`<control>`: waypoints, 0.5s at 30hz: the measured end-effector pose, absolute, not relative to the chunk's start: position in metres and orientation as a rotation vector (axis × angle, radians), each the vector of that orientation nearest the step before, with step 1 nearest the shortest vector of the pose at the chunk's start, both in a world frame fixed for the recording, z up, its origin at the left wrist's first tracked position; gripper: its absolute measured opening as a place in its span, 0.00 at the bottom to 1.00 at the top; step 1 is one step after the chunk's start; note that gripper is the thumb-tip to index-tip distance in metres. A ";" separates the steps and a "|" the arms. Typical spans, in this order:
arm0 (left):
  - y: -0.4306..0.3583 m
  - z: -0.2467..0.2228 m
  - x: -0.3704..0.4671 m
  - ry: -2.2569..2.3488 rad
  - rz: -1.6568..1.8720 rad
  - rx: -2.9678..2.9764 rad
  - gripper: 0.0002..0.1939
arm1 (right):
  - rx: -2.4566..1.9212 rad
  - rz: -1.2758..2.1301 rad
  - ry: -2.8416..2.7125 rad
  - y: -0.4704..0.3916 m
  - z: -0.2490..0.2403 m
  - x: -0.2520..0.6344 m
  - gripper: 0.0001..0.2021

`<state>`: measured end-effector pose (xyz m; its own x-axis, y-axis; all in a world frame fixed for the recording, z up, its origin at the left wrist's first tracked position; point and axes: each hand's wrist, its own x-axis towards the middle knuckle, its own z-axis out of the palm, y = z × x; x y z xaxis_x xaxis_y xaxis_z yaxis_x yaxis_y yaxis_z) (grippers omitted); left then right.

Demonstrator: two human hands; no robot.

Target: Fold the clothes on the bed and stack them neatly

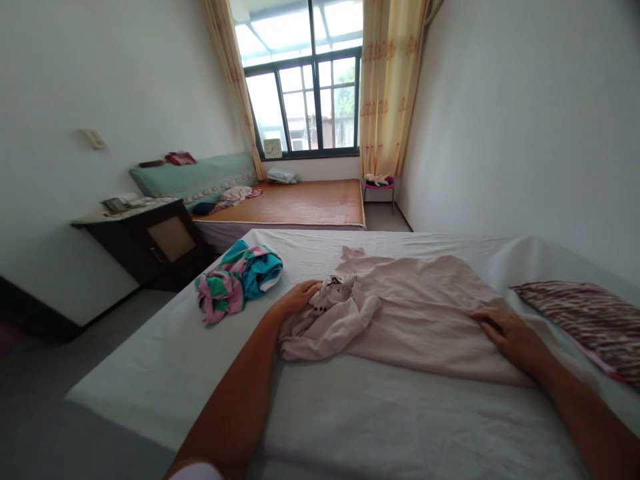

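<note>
A pale pink shirt (420, 307) lies across a white-sheeted bed, its body spread toward the right and its left end bunched up. Dark dots and a patterned patch show near the bunched collar end. My left hand (301, 295) is closed on the edge of that bunched part, its fingertips partly hidden by folds. Flat on the right part of the shirt rests my right hand (503, 328), fingers stretched out and slightly apart. Left of my left hand sits a crumpled heap of turquoise, green and pink clothing (240, 277), not touched by either hand.
A striped brown-and-white pillow (585, 320) lies at the bed's right side. The white sheet (150, 373) drops off at the left edge. Beyond stand a dark cabinet (145, 247), a second bed with a brown mat (310, 203), and a small stool (380, 187) below the curtain.
</note>
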<state>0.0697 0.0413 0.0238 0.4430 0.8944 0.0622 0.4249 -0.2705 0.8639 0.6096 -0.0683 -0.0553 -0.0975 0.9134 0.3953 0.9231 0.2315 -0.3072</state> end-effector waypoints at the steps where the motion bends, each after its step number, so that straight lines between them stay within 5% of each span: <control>1: 0.038 0.025 0.074 1.079 0.721 1.850 0.27 | -1.682 -0.019 -2.005 -0.068 -0.055 0.610 0.15; 5: 0.029 0.030 0.078 1.040 0.595 1.628 0.35 | -1.683 -0.005 -1.993 -0.069 -0.055 0.610 0.16; 11: 0.035 0.028 0.049 1.211 0.900 1.403 0.20 | -1.673 0.019 -2.000 -0.070 -0.050 0.608 0.15; 15: 0.038 0.030 0.036 1.263 0.887 1.415 0.21 | -1.682 0.038 -1.990 -0.069 -0.049 0.607 0.16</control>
<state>0.0357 0.0376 0.0299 0.1856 0.9782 -0.0929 0.2440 0.0457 0.9687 0.6072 -0.0692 -0.0487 -0.0846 0.9243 0.3721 0.9093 0.2243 -0.3504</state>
